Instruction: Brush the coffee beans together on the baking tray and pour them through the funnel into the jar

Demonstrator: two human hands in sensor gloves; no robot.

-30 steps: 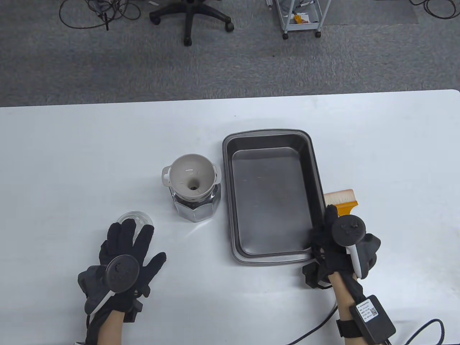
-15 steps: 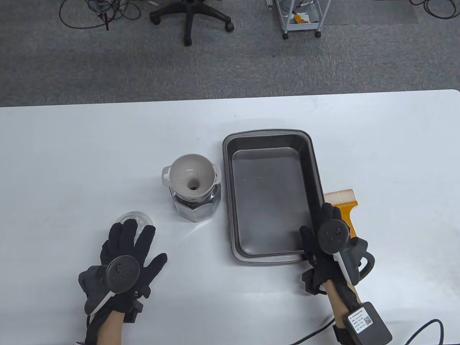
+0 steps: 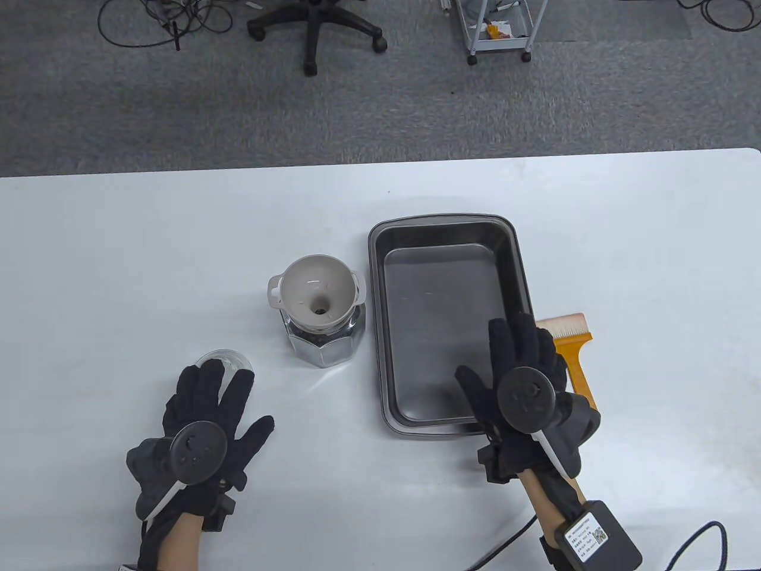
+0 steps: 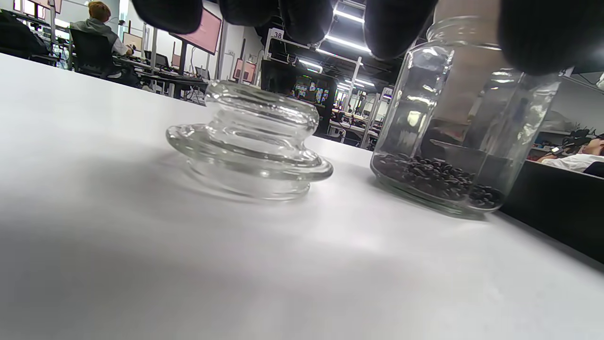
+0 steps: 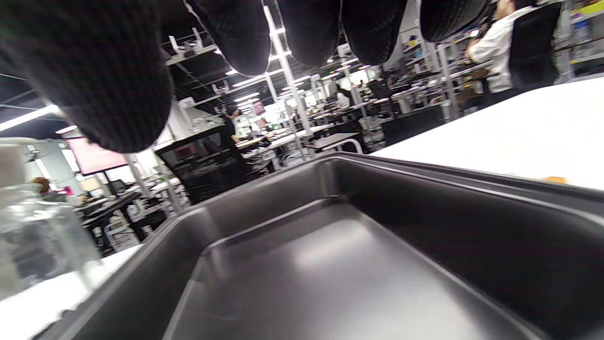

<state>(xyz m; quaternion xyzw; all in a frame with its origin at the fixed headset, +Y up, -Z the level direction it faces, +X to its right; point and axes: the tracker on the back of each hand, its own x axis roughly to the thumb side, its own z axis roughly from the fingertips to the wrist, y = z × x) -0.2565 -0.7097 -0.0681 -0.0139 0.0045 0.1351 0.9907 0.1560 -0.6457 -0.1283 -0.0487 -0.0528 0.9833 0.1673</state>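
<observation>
The dark baking tray (image 3: 441, 297) lies right of centre with no beans in sight, and its bare floor (image 5: 330, 269) fills the right wrist view. A grey funnel (image 3: 318, 291) sits in the glass jar (image 3: 325, 348). The jar (image 4: 453, 123) has coffee beans (image 4: 436, 179) at its bottom. An orange-handled brush (image 3: 572, 351) lies on the table just right of the tray. My right hand (image 3: 493, 357) hovers with fingers spread over the tray's near right corner, holding nothing. My left hand (image 3: 226, 401) lies flat, fingertips at a glass lid (image 3: 221, 358).
The glass lid (image 4: 252, 141) stands on the white table left of the jar. An office chair (image 3: 315, 30) and a wheeled cart (image 3: 496, 27) stand on the carpet beyond the table's far edge. People at desks show in the wrist views' background.
My right hand has left the brush handle, moved left over the tray's near right corner and spread its fingers. The brush stays on the table. My left hand has barely moved.
</observation>
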